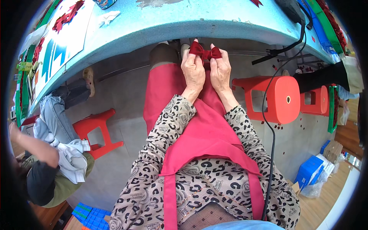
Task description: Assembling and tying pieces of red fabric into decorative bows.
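A small dark red fabric bow (204, 51) is held over my lap, just below the edge of the light blue worktable (184, 21). My left hand (193, 71) pinches the bow's left loop. My right hand (220, 71) pinches its right loop. Both hands sit side by side, backs toward me, above my red apron (199, 130). My sleeves have a leopard pattern.
A red plastic stool (274, 97) lies on its side to my right, a second one (318, 100) behind it. A black cable (273, 134) hangs from the table. Another person (57, 145) sits at left on a red stool (97, 132). Blue boxes (309, 170) stand at lower right.
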A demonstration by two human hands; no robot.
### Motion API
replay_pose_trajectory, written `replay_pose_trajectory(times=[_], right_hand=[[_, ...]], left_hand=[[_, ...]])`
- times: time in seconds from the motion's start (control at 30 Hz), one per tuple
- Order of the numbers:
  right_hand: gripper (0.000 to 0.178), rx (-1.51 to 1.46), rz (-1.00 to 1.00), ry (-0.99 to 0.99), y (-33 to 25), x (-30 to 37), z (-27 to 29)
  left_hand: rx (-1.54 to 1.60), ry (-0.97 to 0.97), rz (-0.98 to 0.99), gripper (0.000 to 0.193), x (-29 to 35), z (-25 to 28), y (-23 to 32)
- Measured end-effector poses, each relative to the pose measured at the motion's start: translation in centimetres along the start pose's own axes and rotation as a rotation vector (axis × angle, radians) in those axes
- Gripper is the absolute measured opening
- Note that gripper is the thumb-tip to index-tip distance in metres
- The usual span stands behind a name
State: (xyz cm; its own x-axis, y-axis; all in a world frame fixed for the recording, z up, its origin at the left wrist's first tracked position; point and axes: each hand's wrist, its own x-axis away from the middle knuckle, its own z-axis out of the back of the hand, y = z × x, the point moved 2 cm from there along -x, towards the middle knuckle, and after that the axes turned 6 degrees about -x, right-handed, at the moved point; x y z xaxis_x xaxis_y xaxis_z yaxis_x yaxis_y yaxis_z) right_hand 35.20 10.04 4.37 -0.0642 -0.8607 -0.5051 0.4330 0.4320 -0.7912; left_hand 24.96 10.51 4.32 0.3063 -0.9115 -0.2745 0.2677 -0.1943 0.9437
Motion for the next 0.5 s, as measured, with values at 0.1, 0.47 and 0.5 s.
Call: replay_pose_trajectory(times=[0.1,0.47,0.5], right_hand=[[0.035,-0.114,-0.143,0.009,0.8,0.1,-0.2],[0.032,-0.116,-0.216,0.039,0.9,-0.5,-0.2],[0.032,-0.116,-0.216,0.04,0.9,-0.5,-0.1]], left_hand=[[0.032,-0.011,-0.009,0.037,0.0,-0.5,-0.9],[0.207,0.012,0.031,0.039,0.1,-1.6,-1.8],[0.202,-0.003,0.049,0.039,0.0,-1.5,-1.6]])
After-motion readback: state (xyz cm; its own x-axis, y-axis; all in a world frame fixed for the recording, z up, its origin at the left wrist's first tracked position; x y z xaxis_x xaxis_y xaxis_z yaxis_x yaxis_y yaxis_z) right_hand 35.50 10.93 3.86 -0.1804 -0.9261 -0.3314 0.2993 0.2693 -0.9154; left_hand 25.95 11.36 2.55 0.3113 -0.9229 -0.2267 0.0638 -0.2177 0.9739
